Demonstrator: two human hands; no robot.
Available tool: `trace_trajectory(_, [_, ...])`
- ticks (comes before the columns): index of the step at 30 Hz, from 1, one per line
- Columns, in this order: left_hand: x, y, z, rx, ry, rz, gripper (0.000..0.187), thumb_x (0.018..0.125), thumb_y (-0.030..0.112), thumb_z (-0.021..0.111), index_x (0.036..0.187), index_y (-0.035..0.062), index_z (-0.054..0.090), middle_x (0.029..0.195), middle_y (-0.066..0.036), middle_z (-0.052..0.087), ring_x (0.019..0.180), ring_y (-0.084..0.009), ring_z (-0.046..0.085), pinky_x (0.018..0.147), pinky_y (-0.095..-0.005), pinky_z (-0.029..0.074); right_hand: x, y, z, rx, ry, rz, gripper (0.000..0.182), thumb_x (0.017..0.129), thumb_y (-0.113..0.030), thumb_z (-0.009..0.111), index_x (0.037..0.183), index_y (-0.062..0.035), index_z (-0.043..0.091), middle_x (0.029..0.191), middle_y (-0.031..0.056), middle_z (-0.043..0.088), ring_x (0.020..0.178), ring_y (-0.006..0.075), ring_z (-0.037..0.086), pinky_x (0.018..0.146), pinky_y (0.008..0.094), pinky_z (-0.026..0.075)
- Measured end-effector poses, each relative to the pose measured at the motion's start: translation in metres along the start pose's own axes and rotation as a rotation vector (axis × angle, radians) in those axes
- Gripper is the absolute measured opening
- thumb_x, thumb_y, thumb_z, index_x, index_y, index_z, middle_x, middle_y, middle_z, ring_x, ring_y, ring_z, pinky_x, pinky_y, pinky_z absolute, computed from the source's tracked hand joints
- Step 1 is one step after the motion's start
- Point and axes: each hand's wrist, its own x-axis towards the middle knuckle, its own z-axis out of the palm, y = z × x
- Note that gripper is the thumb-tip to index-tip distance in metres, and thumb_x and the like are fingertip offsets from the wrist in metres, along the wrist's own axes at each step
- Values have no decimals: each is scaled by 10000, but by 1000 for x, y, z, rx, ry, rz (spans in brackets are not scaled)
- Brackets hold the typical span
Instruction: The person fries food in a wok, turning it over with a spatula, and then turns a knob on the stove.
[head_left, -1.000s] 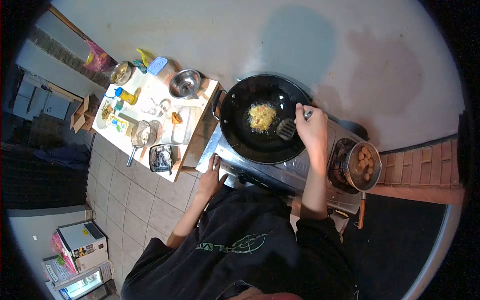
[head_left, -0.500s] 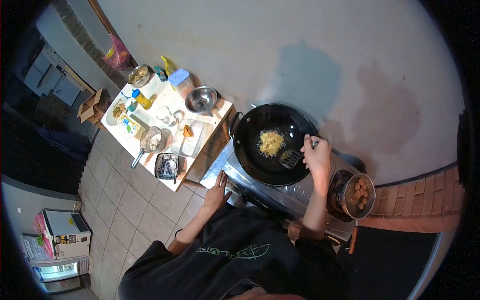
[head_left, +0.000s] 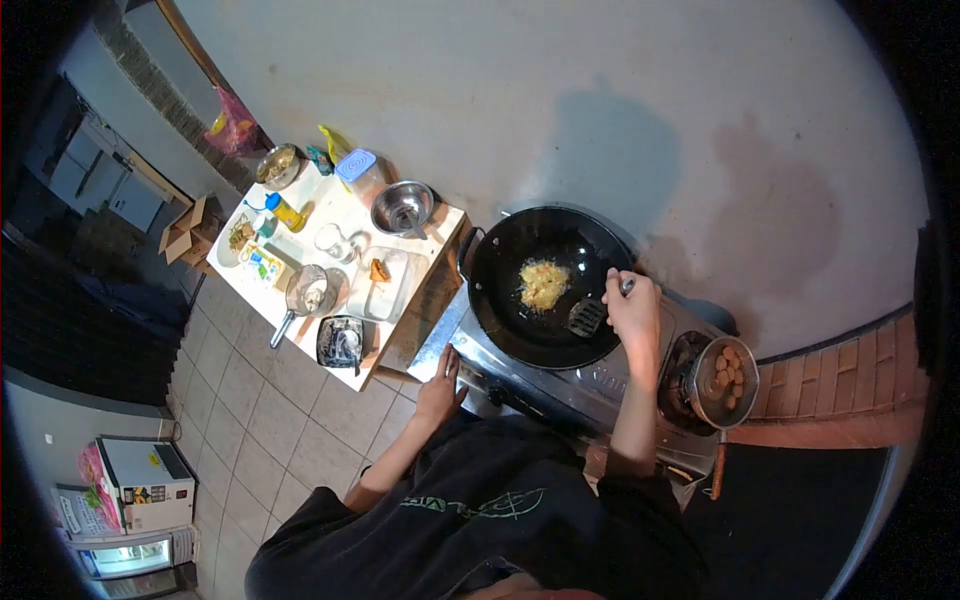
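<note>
My right hand (head_left: 634, 302) is closed round the handle of a slotted spatula (head_left: 586, 317), whose head rests inside the black wok (head_left: 510, 338). Left of the spatula, apart from it, a yellow piece of frying food (head_left: 544, 286) lies in bubbling oil. The wok sits on a silver gas stove (head_left: 600, 385). My left hand (head_left: 437, 394) rests with its fingers stretched on the stove's front left edge and holds nothing. On the right burner stands a small pan (head_left: 708, 398) with several round brown pieces (head_left: 728, 375) in it.
On the wooden table (head_left: 366, 375) at left are a metal bowl (head_left: 402, 208), a blue-lidded container (head_left: 360, 172), a clear tray (head_left: 397, 290) with a fried piece, a strainer (head_left: 307, 290) and a black dish (head_left: 340, 342). The small pan's wooden handle (head_left: 718, 472) sticks out toward the front.
The spatula's head has shifted slightly right and down in the wok, a little farther from the food. The view has tilted slightly. My left hand still rests on the stove edge.
</note>
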Motion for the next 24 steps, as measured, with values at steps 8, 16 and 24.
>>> trace_trajectory(8, [-4, 12, -7, 17, 22, 7, 870, 810, 307, 694, 1485, -6, 244, 1596, -150, 74, 833, -351, 685, 682, -413, 570, 4, 2, -4, -80, -7, -43, 372, 922, -208, 582, 653, 47, 550, 547, 185, 533, 478, 322, 519, 518, 400, 385])
trace_trajectory(16, [-2, 24, -9, 83, -20, -91, 876, 810, 314, 699, 1484, -16, 247, 1599, -164, 50, 815, -314, 695, 668, -379, 572, 2, 3, -7, -68, -56, -40, 373, 931, -210, 580, 668, 51, 541, 525, 176, 485, 441, 259, 422, 499, 390, 354])
trace_trajectory(24, [-2, 24, -16, 53, -90, -128, 860, 824, 322, 687, 1488, -4, 247, 1600, -156, 53, 856, -325, 690, 685, -393, 573, 4, 2, -4, -6, -38, -68, 369, 931, -213, 581, 681, 55, 533, 540, 193, 472, 451, 291, 414, 501, 400, 350])
